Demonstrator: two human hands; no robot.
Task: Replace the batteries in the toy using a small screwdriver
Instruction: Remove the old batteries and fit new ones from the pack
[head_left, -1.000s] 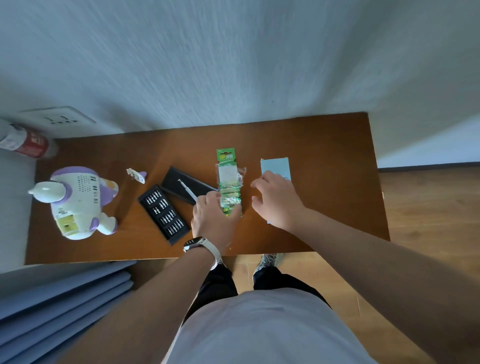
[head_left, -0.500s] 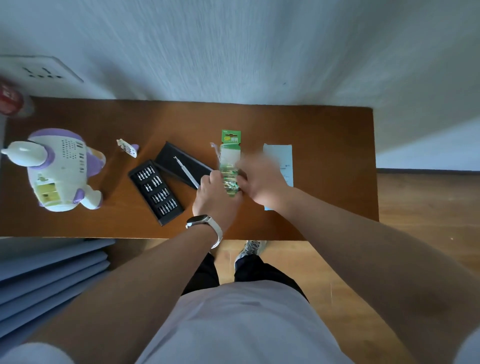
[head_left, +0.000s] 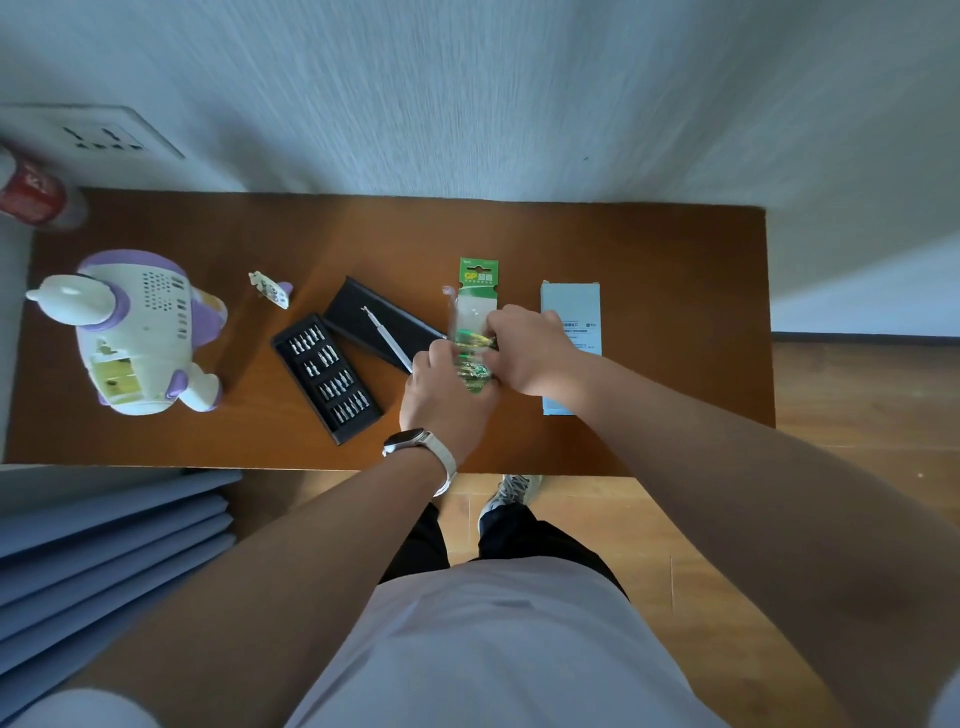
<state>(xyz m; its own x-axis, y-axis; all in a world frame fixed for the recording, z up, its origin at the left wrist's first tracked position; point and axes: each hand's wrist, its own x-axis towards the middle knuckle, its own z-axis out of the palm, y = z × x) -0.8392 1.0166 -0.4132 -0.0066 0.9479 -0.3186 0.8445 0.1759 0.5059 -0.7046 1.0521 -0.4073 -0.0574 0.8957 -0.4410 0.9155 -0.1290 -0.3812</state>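
Head view: battery pack (head_left: 479, 283) between fingers (head_left: 505, 318); left hand (head_left: 445, 402) grips lower end, right hand (head_left: 536, 354) apparently pinches middle.

The worktop (head_left: 649, 270) is brown wood, smooth with a soft shine. The toy (head_left: 140, 332) is smooth, shiny plastic. The battery pack (head_left: 478, 280) is green card under clear, crinkly, shiny plastic. The screwdriver (head_left: 387, 339) looks like bright metal. The tray (head_left: 358, 421) is dull black plastic and holds little metal bits (head_left: 310, 340). The box (head_left: 570, 306) is matt pale card. The wall (head_left: 467, 104) looks rough.
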